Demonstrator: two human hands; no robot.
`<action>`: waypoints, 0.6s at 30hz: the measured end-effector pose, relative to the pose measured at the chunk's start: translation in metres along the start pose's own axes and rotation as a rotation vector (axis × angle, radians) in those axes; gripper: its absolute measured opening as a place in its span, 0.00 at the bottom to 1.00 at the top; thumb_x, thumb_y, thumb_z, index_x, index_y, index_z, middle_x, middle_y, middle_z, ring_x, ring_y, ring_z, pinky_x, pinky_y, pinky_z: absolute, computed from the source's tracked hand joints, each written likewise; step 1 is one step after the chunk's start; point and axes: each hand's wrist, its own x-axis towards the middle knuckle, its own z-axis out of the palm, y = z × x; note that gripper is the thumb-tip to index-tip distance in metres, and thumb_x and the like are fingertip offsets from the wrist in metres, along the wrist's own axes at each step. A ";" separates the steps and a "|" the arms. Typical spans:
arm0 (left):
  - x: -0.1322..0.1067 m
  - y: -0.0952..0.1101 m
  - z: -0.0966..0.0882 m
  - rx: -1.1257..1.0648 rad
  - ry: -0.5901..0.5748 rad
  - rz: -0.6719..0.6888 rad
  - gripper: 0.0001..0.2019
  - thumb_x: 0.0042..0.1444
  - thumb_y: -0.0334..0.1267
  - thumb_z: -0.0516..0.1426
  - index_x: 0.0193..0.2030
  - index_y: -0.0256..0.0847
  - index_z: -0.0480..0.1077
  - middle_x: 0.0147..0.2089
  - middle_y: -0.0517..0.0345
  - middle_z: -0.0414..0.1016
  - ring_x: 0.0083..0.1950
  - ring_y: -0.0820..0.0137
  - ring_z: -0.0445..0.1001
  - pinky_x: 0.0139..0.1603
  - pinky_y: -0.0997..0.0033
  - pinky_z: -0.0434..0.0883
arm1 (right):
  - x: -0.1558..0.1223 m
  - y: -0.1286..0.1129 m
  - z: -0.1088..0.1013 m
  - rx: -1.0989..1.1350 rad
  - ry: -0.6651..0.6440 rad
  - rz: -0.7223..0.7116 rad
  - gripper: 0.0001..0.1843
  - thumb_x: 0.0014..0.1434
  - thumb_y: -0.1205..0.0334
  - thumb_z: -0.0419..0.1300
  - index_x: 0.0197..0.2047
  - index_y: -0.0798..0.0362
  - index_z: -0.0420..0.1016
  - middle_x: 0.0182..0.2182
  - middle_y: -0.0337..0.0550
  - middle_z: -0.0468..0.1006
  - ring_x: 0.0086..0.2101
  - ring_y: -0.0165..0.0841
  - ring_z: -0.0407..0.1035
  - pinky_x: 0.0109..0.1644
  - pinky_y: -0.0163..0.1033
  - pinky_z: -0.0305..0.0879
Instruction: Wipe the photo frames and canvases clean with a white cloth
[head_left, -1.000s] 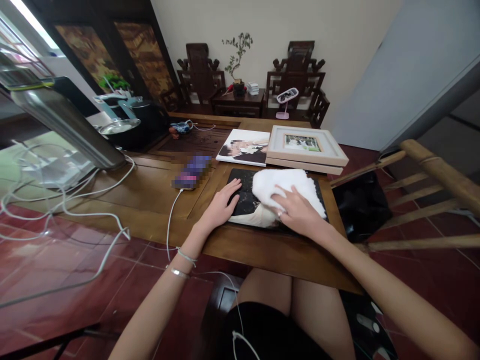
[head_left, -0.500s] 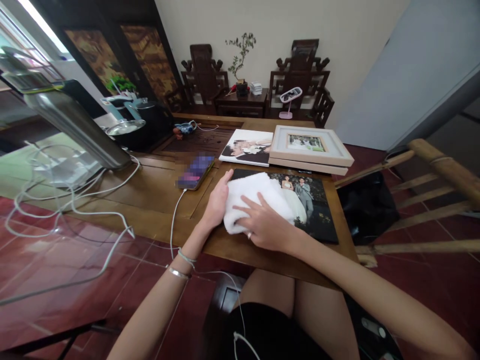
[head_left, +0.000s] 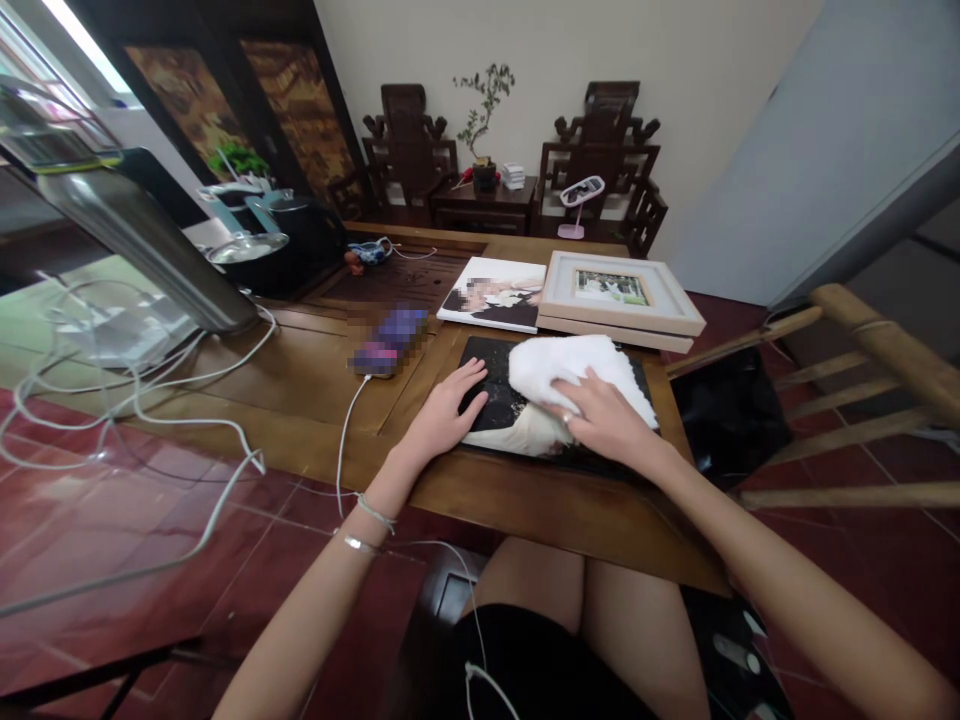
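A dark photo panel (head_left: 491, 385) with a printed wedding picture lies flat near the table's front edge. My left hand (head_left: 444, 412) rests on the panel's left edge, fingers stretched out and holding nothing. On the right part of the panel, my right hand (head_left: 611, 418) presses a folded white towel (head_left: 581, 360), its fingers bent into the cloth. The towel hides much of the picture; part of a pale dress shows below it.
Behind the panel are a white photo print (head_left: 491, 290) and stacked framed pictures (head_left: 626, 298). A phone (head_left: 386, 345) on a white cable lies left. Farther left stand a steel bottle (head_left: 142, 240) and tangled cables (head_left: 161, 395). A wooden chair (head_left: 862, 370) is at right.
My right hand has slid the towel to the right across the panel, uncovering its left part. My left hand has come off the towel's side and now lies on the panel's left edge.
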 end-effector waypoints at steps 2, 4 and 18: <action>0.000 0.000 0.000 0.003 0.003 0.008 0.21 0.63 0.41 0.50 0.58 0.30 0.67 0.63 0.40 0.65 0.67 0.60 0.61 0.68 0.54 0.58 | 0.026 -0.001 0.005 0.086 0.052 0.092 0.16 0.65 0.59 0.49 0.48 0.52 0.75 0.51 0.49 0.76 0.50 0.47 0.69 0.57 0.51 0.58; 0.000 -0.001 0.000 0.006 0.003 0.013 0.20 0.63 0.41 0.50 0.58 0.32 0.67 0.63 0.41 0.65 0.67 0.60 0.61 0.67 0.53 0.58 | 0.053 -0.006 0.009 0.194 0.095 0.168 0.17 0.65 0.57 0.50 0.50 0.51 0.74 0.51 0.48 0.76 0.50 0.45 0.69 0.55 0.46 0.60; 0.000 0.002 0.000 -0.041 0.046 -0.019 0.16 0.62 0.43 0.53 0.50 0.33 0.71 0.60 0.40 0.69 0.65 0.58 0.63 0.66 0.53 0.61 | 0.040 0.013 0.002 0.206 0.084 0.197 0.19 0.64 0.53 0.51 0.49 0.52 0.76 0.53 0.49 0.75 0.52 0.46 0.68 0.56 0.46 0.59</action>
